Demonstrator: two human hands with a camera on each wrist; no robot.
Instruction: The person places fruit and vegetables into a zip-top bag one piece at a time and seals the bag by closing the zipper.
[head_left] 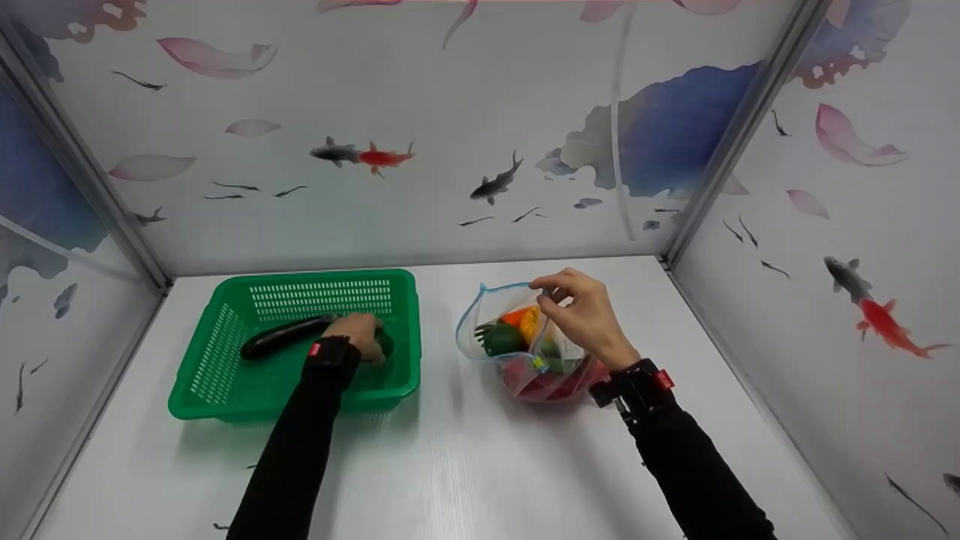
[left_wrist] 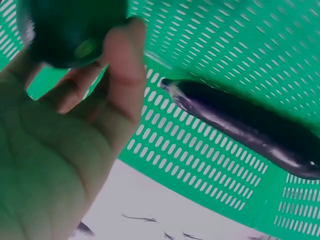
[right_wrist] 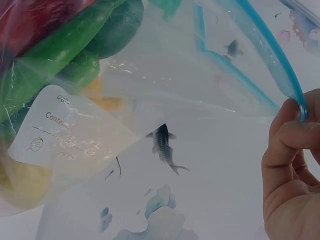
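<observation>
Inside the green plastic basket, my left hand grips a dark green rounded vegetable with a pale spot at its end. A long dark purple eggplant lies in the basket beside that hand. My right hand pinches the blue-edged rim of a clear zip bag between thumb and fingers. The bag's mouth gapes toward the left. In it are a dark green piece, an orange and yellow piece, long green pieces and something red.
The basket and the bag stand apart on a white table. Printed walls with fish and petals enclose the table at the back, left and right. A white label is on the bag's side.
</observation>
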